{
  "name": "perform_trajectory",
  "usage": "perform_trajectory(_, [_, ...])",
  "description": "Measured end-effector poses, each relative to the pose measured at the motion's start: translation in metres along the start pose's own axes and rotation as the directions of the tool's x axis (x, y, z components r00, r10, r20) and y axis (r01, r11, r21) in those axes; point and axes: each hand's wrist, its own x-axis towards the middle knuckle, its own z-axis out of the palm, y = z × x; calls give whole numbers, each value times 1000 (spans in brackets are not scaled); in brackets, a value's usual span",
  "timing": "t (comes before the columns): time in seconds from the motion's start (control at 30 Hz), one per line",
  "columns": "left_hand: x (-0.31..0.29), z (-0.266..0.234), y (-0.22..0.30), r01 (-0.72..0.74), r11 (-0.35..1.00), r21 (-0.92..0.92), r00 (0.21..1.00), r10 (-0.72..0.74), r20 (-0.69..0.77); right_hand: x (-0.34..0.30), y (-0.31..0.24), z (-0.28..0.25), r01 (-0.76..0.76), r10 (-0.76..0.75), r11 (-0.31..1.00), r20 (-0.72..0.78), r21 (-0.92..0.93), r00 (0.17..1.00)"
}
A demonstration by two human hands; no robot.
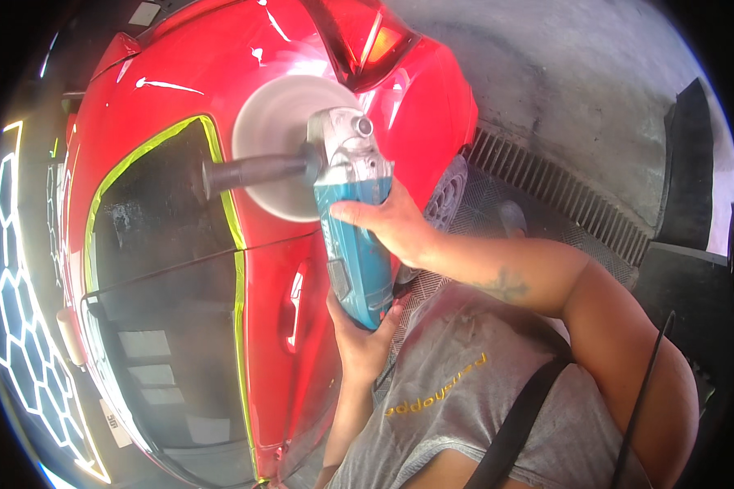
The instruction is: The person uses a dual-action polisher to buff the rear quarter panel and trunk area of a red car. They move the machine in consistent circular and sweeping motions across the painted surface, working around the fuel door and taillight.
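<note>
Both of my hands hold a teal power polisher [355, 244] with a silver gear head. My right hand [400, 224] wraps over its body just behind the head, thumb across the top. My left hand [365, 338] is closed round the rear end of the body. A round whitish pad [271, 134], smooth and blurred, lies at the red rear side panel [167, 90] of a car; the tool partly covers it. The black side handle [253, 173] sticks out to the left with no hand on it.
Yellow-green tape [235, 216] edges the dark side windows [159, 220]. A red door handle [296, 306] sits below the pad. Right of the car are a wheel [453, 191] and a slotted floor grate [546, 179]. A black cable [646, 391] hangs by my right arm.
</note>
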Motion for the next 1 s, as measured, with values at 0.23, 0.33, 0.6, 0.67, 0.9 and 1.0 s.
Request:
perform_trajectory(0.23, [-62,-36,-53,77,994,73,997,-75,-30,-57,59,18,-44,40,998,88,42,995])
perform_trajectory(0.33, [-51,-31,-41,28,991,131,999,-23,-36,-47,38,15,-122,114,990,111,68,987])
perform_trajectory(0.6, [25,10,17,-78,994,73,997,78,10,19,-21,-11,17,-16,1000,24,-13,1000])
perform_trajectory(0.67, [12,5,18,-47,996,79,999,48,-18,12,-20,6,0,2,1000,58,-25,998])
perform_trajectory(0.9, [-26,-14,13,-91,967,238,991,111,-70,-12,10,21,-29,3,989,175,147,985])
perform_trajectory(1.0, [-8,3,36,-68,963,262,996,83,-44,6,-8,-7,-135,97,970,192,200,977])
